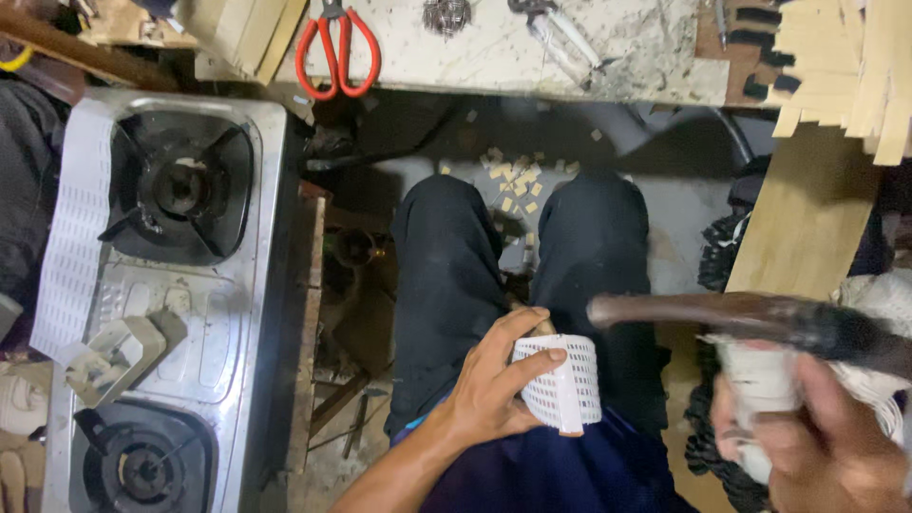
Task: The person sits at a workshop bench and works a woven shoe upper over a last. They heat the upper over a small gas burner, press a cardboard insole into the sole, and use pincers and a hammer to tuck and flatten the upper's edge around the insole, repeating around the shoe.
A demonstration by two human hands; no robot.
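- Mesh cup, a small white perforated piece, rested on the person's right thigh, near the lap, lying roughly on its side with a dark stub showing at its upper edge.
- Left hand was wrapped around the cup, thumb over the top and fingers curled across the mesh wall; this grip pinned the piece against the leg so that it could not roll.
- Right hand was closed around a white-wrapped handle; a dark, blurred bar extended from it toward the cup and hung just above it, apart from it. The blur suggested motion, though direction could not be read.
- The kind of tool could not be told with certainty; its long dark head and wrapped grip resembled a hammer.
- Both knees in dark trousers were spread, which gave a firm, padded rest for the cup in place of a hard surface.
- Small pale wood chips lay on the floor between the knees.
- Red-handled scissors and pliers lay on the pale surface ahead, within reach but untouched.
- A two-burner stove stood at the left, with a white perforated strip draped along its edge.
- Pale wooden boards leaned at the right.
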